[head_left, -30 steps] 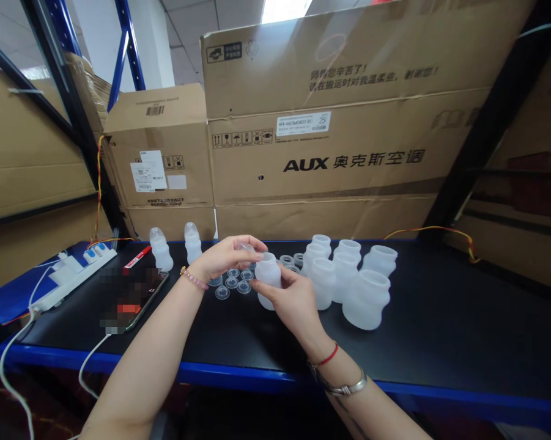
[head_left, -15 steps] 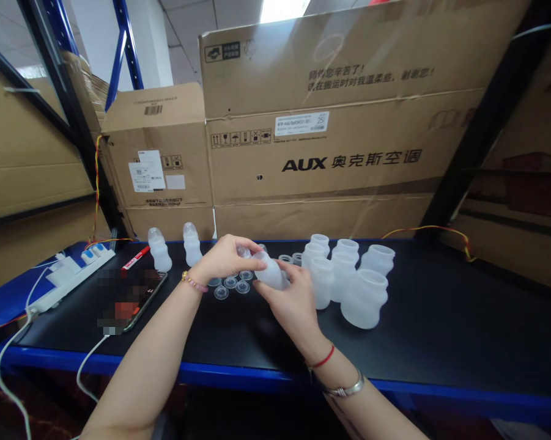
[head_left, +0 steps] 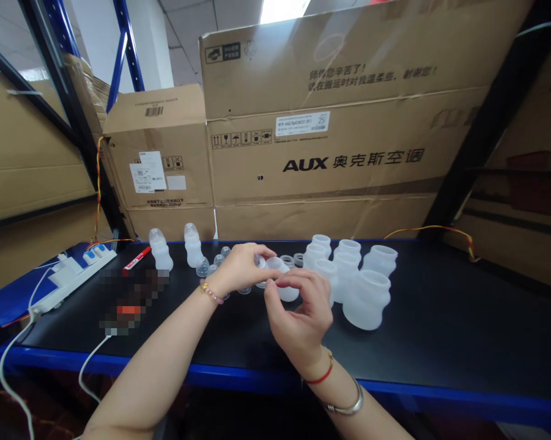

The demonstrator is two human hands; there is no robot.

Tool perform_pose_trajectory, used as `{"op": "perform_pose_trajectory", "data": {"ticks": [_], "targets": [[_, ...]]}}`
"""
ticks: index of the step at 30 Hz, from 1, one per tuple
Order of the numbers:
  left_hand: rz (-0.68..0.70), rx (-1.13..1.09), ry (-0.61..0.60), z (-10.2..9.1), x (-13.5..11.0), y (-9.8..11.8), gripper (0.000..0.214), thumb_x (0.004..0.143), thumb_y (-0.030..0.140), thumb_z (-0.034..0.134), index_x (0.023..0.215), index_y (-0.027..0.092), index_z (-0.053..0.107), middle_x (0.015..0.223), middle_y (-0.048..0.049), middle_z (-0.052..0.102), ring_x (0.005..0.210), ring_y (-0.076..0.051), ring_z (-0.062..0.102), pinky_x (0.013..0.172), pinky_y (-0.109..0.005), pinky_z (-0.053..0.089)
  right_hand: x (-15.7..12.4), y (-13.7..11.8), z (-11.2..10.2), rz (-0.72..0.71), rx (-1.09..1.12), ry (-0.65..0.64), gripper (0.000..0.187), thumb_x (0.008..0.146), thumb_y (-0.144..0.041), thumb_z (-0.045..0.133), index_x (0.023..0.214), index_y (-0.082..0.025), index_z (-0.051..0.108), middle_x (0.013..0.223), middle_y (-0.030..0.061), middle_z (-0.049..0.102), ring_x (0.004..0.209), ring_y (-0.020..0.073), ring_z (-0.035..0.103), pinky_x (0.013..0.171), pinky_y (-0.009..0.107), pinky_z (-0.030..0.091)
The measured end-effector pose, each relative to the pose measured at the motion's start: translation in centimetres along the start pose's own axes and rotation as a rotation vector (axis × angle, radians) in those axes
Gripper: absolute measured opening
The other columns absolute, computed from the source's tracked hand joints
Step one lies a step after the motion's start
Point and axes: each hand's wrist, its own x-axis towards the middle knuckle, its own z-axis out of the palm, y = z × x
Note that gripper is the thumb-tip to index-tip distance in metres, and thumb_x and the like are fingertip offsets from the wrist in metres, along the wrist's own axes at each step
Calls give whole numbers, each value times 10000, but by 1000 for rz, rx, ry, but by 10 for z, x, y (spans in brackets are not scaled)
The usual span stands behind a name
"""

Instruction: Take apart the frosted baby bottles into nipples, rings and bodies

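Note:
My right hand [head_left: 298, 311] grips a small translucent white bottle [head_left: 284, 284], tilted with its neck toward the left. My left hand [head_left: 241, 267] pinches a clear nipple cap [head_left: 260, 261] against the bottle's mouth. Both hands hover just above the black tabletop [head_left: 440, 330]. Several loose clear caps [head_left: 211, 264] lie behind and under my left hand. Several open white bottles [head_left: 364, 293] stand clustered right of my hands. Two capped bottles [head_left: 160, 249] stand upright at the back left.
A phone [head_left: 133, 299] on a white cable lies on the left, with a white power strip [head_left: 71, 275] and a red pen [head_left: 136, 258] beyond it. Large cardboard boxes [head_left: 339, 140] wall off the back. The table's blue front edge [head_left: 238, 376] runs below my arms.
My right hand tipped the bottle from upright to lying sideways and shifted right. My left hand followed, staying at the bottle's mouth with the cap.

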Motion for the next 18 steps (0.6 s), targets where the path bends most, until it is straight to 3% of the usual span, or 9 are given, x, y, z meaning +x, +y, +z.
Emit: {"op": "perform_pose_trajectory", "data": {"ticks": [5, 8, 11, 14, 16, 18], "targets": [[58, 10, 37, 19, 4, 6, 412, 697, 170, 731, 1108, 149, 725, 1076, -87, 705, 896, -173, 637, 813, -275, 501, 2, 4, 1, 12, -28, -10, 171, 766, -92, 649, 748, -226, 544, 733, -1, 609, 752, 188, 597, 752, 375, 467], [65, -10, 27, 24, 6, 5, 397, 733, 154, 691, 1129, 162, 718, 1055, -77, 703, 839, -155, 628, 776, -266, 506, 3, 1, 0, 1, -25, 3, 167, 755, -96, 648, 742, -228, 547, 727, -3, 617, 748, 192, 602, 756, 377, 462], [64, -22, -2, 27, 7, 1, 389, 743, 191, 696, 1131, 180, 715, 1022, -70, 707, 834, -160, 623, 768, -277, 503, 3, -1, -2, -11, -30, 19, 165, 752, -102, 637, 731, -231, 537, 713, -5, 610, 738, 194, 598, 749, 376, 460], [21, -116, 67, 26, 7, 0, 445, 721, 271, 755, 1153, 183, 695, 1019, -68, 696, 831, -154, 608, 759, -277, 488, 3, -1, -2, -13, -31, 1, 170, 755, -98, 635, 731, -228, 528, 710, -5, 605, 730, 188, 587, 750, 371, 447], [-65, -301, 124, 20, 7, 1, 434, 735, 388, 761, 1101, 165, 697, 923, -54, 682, 734, -122, 576, 695, -259, 466, 3, 0, -1, 0, -28, -21, 161, 763, -107, 637, 728, -222, 529, 704, -3, 603, 727, 183, 576, 755, 365, 433], [-205, -567, 97, 10, 7, 4, 435, 767, 508, 716, 996, 138, 696, 768, -24, 629, 585, -78, 496, 583, -235, 406, 1, 1, 1, 66, -8, -79, 144, 784, -149, 626, 701, -216, 528, 675, -1, 589, 704, 178, 549, 726, 350, 420]]}}
